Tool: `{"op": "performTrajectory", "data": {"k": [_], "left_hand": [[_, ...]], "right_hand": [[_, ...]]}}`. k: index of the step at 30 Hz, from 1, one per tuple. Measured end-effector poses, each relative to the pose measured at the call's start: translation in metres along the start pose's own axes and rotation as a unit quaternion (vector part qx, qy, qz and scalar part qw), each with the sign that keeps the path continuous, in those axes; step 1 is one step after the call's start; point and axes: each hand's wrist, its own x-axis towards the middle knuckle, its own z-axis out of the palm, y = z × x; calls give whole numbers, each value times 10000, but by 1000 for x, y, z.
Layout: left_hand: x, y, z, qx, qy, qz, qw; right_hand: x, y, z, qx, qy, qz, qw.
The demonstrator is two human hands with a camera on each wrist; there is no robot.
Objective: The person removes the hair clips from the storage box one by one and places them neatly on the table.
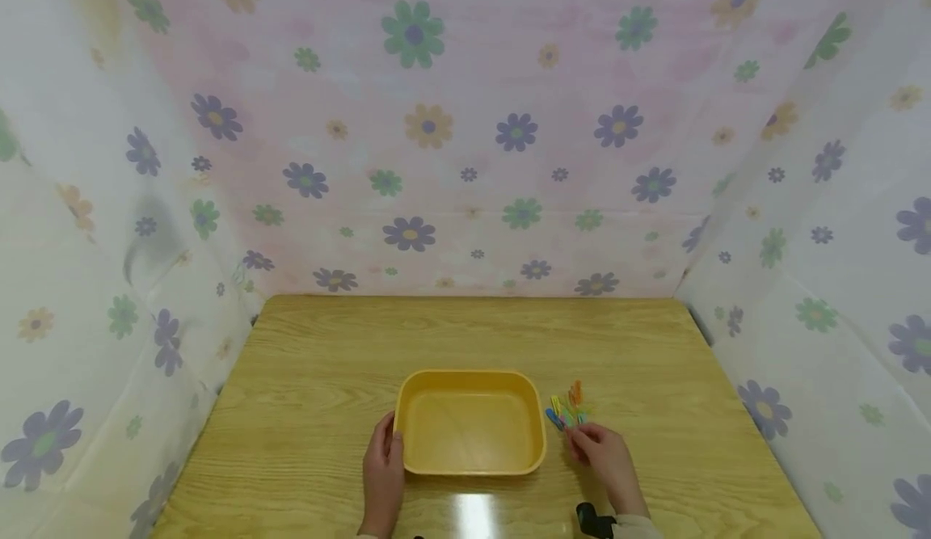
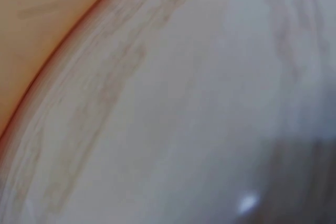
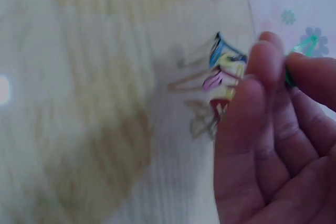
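A yellow rectangular plastic basin (image 1: 473, 471) stands on the wooden table in the head view. My left hand (image 1: 383, 466) rests against the outside of its left wall, thumb near the front corner. To the basin's right lies a small pile of colourful clips (image 1: 558, 406), with blue, yellow, orange and green ones among them. At the pile's near edge, my right hand (image 1: 600, 452) pinches a green clip (image 3: 290, 78) between thumb and fingertips; the fingers partly hide it. Behind those fingers, the right wrist view shows a blue clip (image 3: 216, 52) and a pink clip (image 3: 212, 81).
Flower-print cloth (image 1: 465, 159) hangs behind the table (image 1: 327, 337) and along both sides. A black device (image 1: 595, 520) sits at my right wrist. The left wrist view shows mostly blurred, glossy tabletop (image 2: 157, 103).
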Motion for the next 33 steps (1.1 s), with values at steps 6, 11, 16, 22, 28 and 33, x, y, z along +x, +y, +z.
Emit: {"op": "performTrajectory", "data": {"k": [6,11,16,22,28,33], "left_hand": [[-3,-4,2,464,-20,129,9988],[-4,-3,3,698,-95,158,9974],[-2,0,0,803,-157,101,9966],[4,2,-6,906,-73,219,9956],[6,2,-4,813,-109,186,9965],[4,-3,-1,871,-160,239,9958]], "right_hand": [[-5,18,-7,-272,-65,58,9996],[-3,28,-12,-346,-92,166,9992],[0,26,-9,-230,93,170,9995],[5,23,-2,-635,281,-68,9976],[5,21,0,-1687,471,-212,9843],[6,21,-1,-2317,549,-247,9709]]}}
